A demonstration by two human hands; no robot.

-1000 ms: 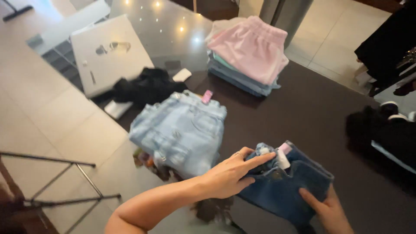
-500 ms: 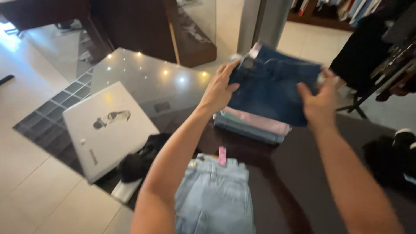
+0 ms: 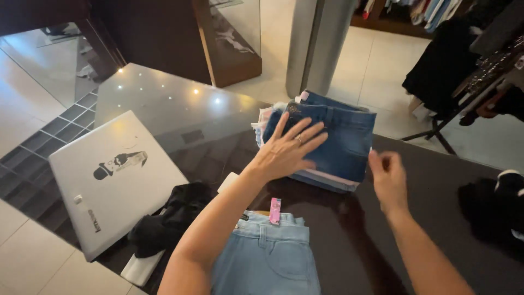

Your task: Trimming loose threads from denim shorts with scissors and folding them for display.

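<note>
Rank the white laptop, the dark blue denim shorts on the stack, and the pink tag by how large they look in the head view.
1. white laptop, though it lies nearer the camera.
2. dark blue denim shorts, partly covered by the left hand.
3. pink tag, clearly smallest.

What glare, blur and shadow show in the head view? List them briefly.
Head view: small ceiling-light reflections glare on the glossy dark table; the right hand is motion-blurred; the left hand, flat on the dark blue denim shorts, is sharper; the black garment by the white laptop loses detail in shadow; daylight washes out the floor tiles.
</note>
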